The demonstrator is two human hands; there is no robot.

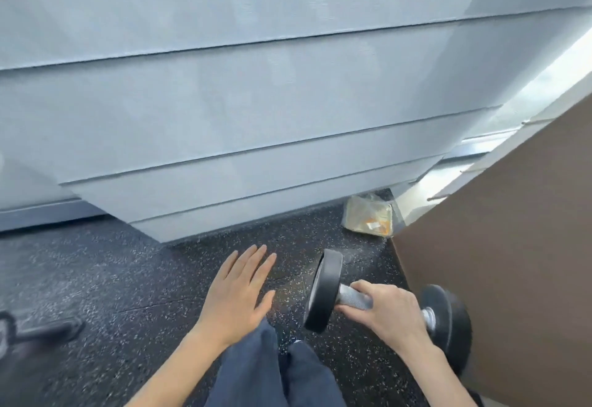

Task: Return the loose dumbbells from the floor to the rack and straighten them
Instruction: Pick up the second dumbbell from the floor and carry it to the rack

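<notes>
Dark trouser legs (pixel 253 371) nearest, bottom centre. Right grip (pixel 387 310) curls over the knurled handle of a black dumbbell (pixel 354 299), fingers and thumb wrapped round it between the two heads. The dumbbell sits low over the speckled floor (pixel 128 278), close beside a brown panel (pixel 512 230); contact with the floor is unclear. Left grip (pixel 238 291) is spread flat, holding nothing, left of the dumbbell. Beyond: a plastic packet (pixel 368 217), then a blue-grey stepped wall (pixel 256 102).
</notes>
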